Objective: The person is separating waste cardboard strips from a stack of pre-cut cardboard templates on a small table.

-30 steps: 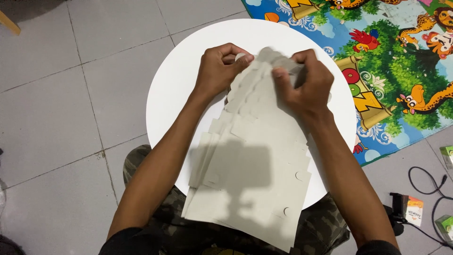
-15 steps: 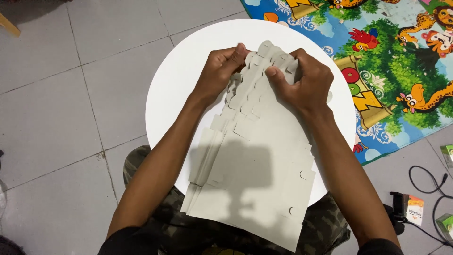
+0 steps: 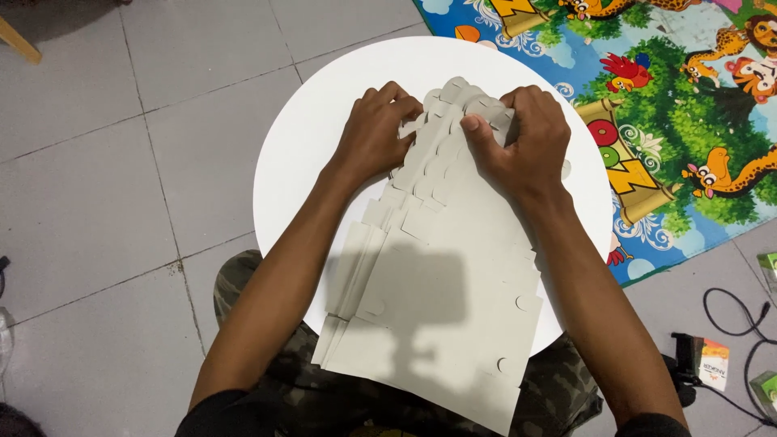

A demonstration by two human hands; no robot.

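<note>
A stack of flat grey cardboard sheets (image 3: 441,299), die-cut with tabs and small round notches, lies across a round white table (image 3: 316,137) and hangs over its near edge above the person's lap. The sheets are fanned, so their left edges step out one past the other, and the scalloped tabs at the far end spread in a staggered row. The left hand (image 3: 374,133) is curled over the far left side of the stack, fingers bent down onto the tabs and closed on the edge of the sheets. The right hand (image 3: 518,146) grips the far right corner of the same stack, its thumb pressed on top of a tab and its fingers wrapped around the upper edge, so both hands hold the cardboard at its far end, close beside each other. A shadow of the head falls on the middle of the top sheet. The person sits with camouflage-patterned trousers (image 3: 251,279) under the table's near rim. The table stands on a grey tiled floor (image 3: 105,186). To the right lies a colourful play mat (image 3: 688,105) printed with trees and animals, its edge tucked beneath the table. Near the bottom right, a black cable (image 3: 732,320) loops on the floor beside a small black device (image 3: 688,360) and some small packets.
</note>
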